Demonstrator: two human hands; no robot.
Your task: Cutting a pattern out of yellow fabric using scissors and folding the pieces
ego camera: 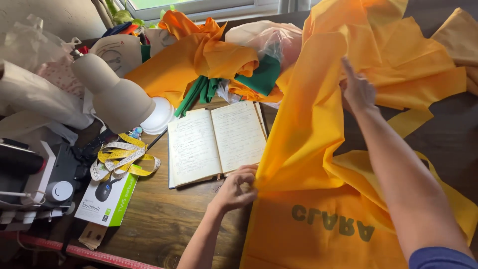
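Currently catalogued, left to right: desk lamp, boxed earbuds and yellow tape measure lying well left of the left hand; open notebook sitting just above it. Left hand is pinching the near edge of the yellow fabric, fingers closed on it. Right hand is reaching up into the same fabric, fingers spread loosely, grip unclear. Green fabric is lying beyond. Judgement: keeping the pinched edge taut while smoothing upward would be avoiding creases.
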